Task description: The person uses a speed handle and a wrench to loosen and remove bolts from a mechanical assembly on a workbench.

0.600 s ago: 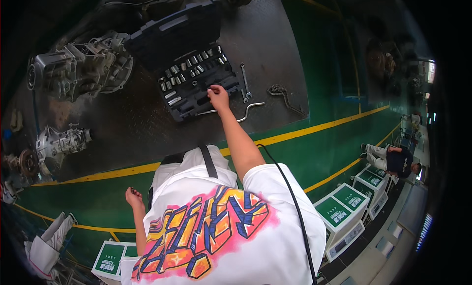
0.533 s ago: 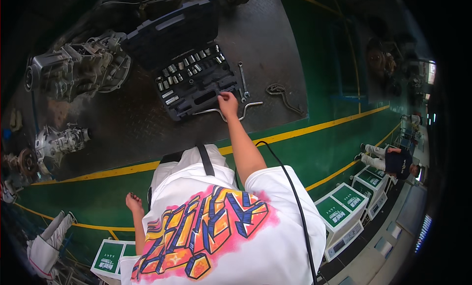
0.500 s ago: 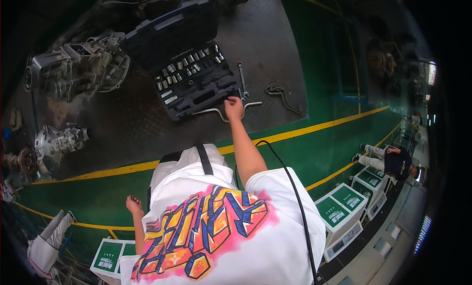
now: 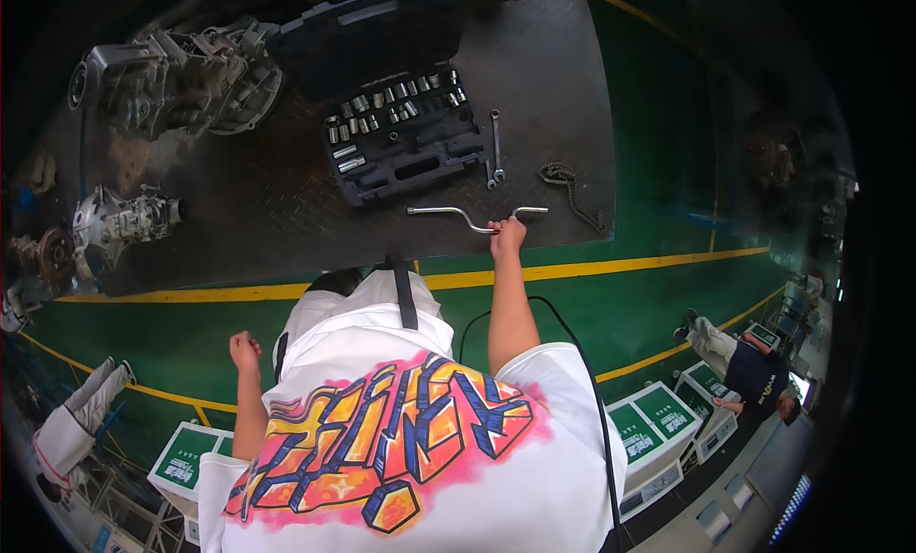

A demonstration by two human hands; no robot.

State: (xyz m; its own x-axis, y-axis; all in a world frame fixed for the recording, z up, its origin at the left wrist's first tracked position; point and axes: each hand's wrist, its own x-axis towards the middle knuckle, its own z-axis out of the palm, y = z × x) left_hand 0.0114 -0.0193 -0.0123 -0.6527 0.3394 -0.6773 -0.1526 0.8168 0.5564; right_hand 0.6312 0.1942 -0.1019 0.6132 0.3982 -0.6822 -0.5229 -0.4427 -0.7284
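My right hand (image 4: 509, 234) is closed round the bent middle of a silver speed handle, a crank-shaped wrench (image 4: 441, 209). It is near the front edge of the dark metal tabletop. Just beyond lies an open black socket case (image 4: 412, 174), with rows of silver sockets (image 4: 386, 97) and a lid (image 4: 367, 38) tilted back. A combination wrench (image 4: 496, 145) lies right of the case, with a second, partly seen wrench (image 4: 489, 174) beside it. My left hand (image 4: 245, 351) hangs low at my side, its fingers curled with nothing visible in them.
A dark chain (image 4: 570, 190) lies on the tabletop's right part. A large metal gearbox housing (image 4: 181, 85) and a smaller one (image 4: 124, 224) stand at left. A black cable (image 4: 587, 381) runs by my right arm. Other people (image 4: 754, 362) are at far right and lower left (image 4: 72, 438).
My right hand has gripped the speed handle and moved it right and toward me, away from the case. My left hand has risen slightly. The view has shifted.
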